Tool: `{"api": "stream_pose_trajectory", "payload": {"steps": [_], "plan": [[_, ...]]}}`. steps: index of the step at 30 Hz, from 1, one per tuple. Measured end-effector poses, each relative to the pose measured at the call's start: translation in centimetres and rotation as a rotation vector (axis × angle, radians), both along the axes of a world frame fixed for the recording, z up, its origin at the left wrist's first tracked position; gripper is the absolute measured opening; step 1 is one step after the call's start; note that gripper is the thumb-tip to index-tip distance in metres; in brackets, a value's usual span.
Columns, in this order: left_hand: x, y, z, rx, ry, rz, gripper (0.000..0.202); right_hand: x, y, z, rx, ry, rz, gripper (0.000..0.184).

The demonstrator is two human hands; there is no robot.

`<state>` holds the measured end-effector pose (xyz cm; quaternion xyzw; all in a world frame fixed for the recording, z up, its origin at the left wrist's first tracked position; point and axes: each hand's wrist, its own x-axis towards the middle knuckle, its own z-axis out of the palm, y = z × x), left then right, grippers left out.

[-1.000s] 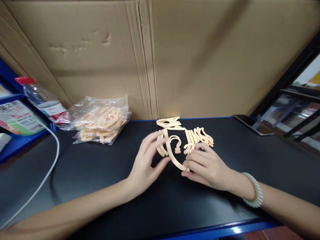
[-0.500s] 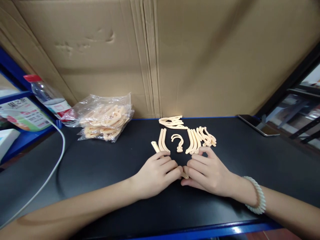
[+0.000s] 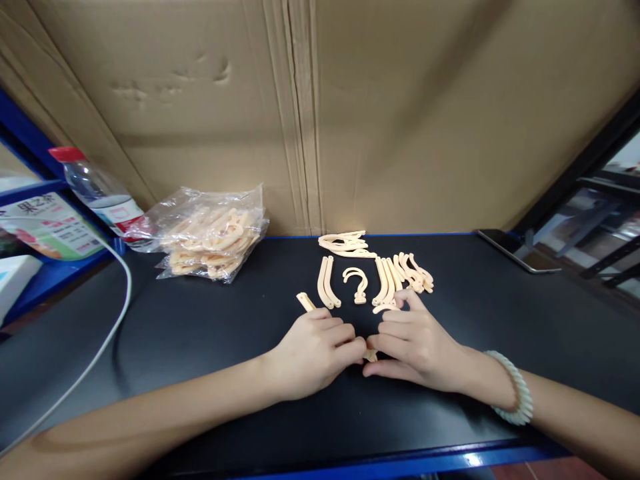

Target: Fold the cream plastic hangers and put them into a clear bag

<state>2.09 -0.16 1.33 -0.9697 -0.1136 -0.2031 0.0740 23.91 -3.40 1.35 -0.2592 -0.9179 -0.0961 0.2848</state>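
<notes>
My left hand [image 3: 313, 350] lies closed over a long curved cream plastic piece [image 3: 305, 301], whose one end sticks out past the knuckles. My right hand [image 3: 413, 343] is closed too, fingertips meeting the left hand's at the piece's other end [image 3: 371, 357]. Just beyond the hands lie a pair of curved pieces [image 3: 327, 291], a small hook piece [image 3: 356, 283], a row of several curved pieces [image 3: 400, 277] and a flat stack [image 3: 345, 244]. A pale beaded bracelet [image 3: 517, 399] is on my right wrist.
A clear bag of the same cream pieces [image 3: 210, 237] lies at the back left, beside a water bottle [image 3: 95, 193] and a blue shelf. A white cable [image 3: 107, 333] curves across the black table [image 3: 500, 320]. A phone [image 3: 517, 250] lies back right. Cardboard [image 3: 320, 113] stands behind.
My left hand came down from holding the long piece raised and now covers it flat on the table. Both hands drew together, fingertips touching. The view shifted slightly.
</notes>
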Motion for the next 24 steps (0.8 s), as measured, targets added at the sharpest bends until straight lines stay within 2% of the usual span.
{"api": "stream_pose_trajectory", "payload": {"steps": [4,8,12,17,24], "plan": [[0.0,0.0,0.3,0.009,-0.002,-0.003,0.020,-0.1,0.0,-0.2,-0.022,0.023,0.005,0.038],[-0.2,0.1,0.9,0.031,-0.031,-0.035,0.028,-0.1,0.1,0.1,-0.184,0.171,0.000,0.038],[-0.6,0.5,1.7,-0.098,-0.072,0.026,0.028,0.5,0.8,0.6,-0.243,0.277,-0.049,0.034],[-1.7,3.0,2.1,-0.179,-0.091,0.102,0.018,1.1,1.4,0.6,-0.255,0.323,-0.071,0.024],[-4.1,6.8,2.9,-0.320,0.031,0.145,0.014,1.2,1.8,0.2,-0.266,0.324,-0.096,0.016]]}}
